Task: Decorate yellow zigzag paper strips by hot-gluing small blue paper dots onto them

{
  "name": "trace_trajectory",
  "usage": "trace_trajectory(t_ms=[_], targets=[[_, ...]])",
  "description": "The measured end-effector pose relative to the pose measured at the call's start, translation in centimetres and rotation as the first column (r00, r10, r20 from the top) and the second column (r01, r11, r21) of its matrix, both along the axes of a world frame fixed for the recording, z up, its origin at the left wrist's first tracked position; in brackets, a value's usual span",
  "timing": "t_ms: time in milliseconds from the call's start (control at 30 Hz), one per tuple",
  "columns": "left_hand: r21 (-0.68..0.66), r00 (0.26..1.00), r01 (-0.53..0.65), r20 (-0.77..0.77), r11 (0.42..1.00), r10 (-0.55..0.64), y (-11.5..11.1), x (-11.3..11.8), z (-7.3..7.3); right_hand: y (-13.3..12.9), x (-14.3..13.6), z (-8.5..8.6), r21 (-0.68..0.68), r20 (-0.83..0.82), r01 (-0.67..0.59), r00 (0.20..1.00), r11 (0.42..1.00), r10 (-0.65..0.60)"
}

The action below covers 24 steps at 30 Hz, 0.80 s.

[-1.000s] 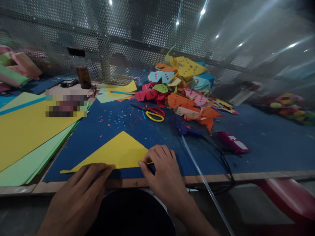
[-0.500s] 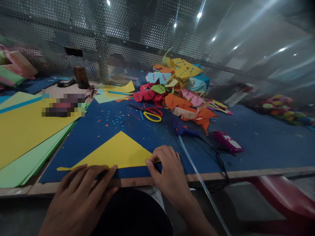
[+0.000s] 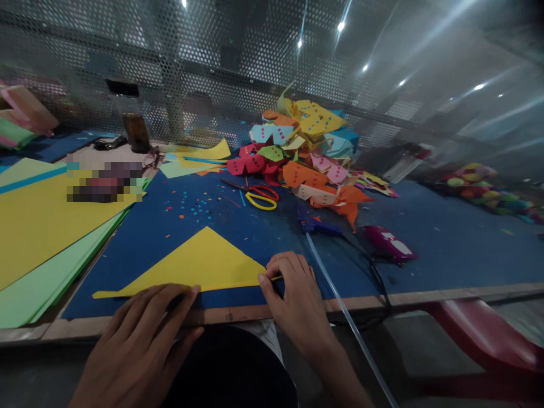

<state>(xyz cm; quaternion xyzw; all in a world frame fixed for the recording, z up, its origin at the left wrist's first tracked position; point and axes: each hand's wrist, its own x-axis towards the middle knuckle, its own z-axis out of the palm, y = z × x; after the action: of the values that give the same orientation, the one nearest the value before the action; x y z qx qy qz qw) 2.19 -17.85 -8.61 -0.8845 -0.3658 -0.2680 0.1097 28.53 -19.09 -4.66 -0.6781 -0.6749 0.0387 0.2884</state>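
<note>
**Hands wider apart on sheet (image 3: 199, 260)**

Left hand (image 3: 140, 323): loosely open, fingertips at near edge. Sheet: yellow, folded, flat, near side of table (image 3: 425, 255). Right hand (image 3: 297, 294): slid right, pinching near right corner; more edge exposed.

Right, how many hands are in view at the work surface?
2. The left hand rests at the near edge of the folded yellow paper, left of its middle; the right hand is at the paper's right end. I see no other hands.
</note>
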Motion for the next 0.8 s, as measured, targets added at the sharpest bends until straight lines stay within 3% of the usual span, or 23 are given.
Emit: trace_trajectory(t_ms=[467,633,700,800], targets=[[-0.013,1.000,0.023,0.015,1.000,-0.023,0.0,-0.3,-0.7,-0.5,1.9,-1.0,0.088,-0.043,0.017,0.999,0.996,-0.013],[0.023,0.999,0.039,0.002,0.999,-0.039,0.0,-0.4,-0.6,-1.1,1.5,-0.7,0.286,-0.029,0.029,0.999,0.958,-0.022],[0.037,0.999,0.036,-0.015,0.999,-0.035,0.0,-0.3,-0.5,-1.7,0.3,-0.3,0.383,0.012,-0.022,1.000,0.923,0.019],[0.063,0.999,0.042,-0.024,0.997,-0.040,0.0,-0.1,-0.2,-2.2,-2.0,0.1,0.370,0.085,-0.277,0.961,0.887,0.264]])
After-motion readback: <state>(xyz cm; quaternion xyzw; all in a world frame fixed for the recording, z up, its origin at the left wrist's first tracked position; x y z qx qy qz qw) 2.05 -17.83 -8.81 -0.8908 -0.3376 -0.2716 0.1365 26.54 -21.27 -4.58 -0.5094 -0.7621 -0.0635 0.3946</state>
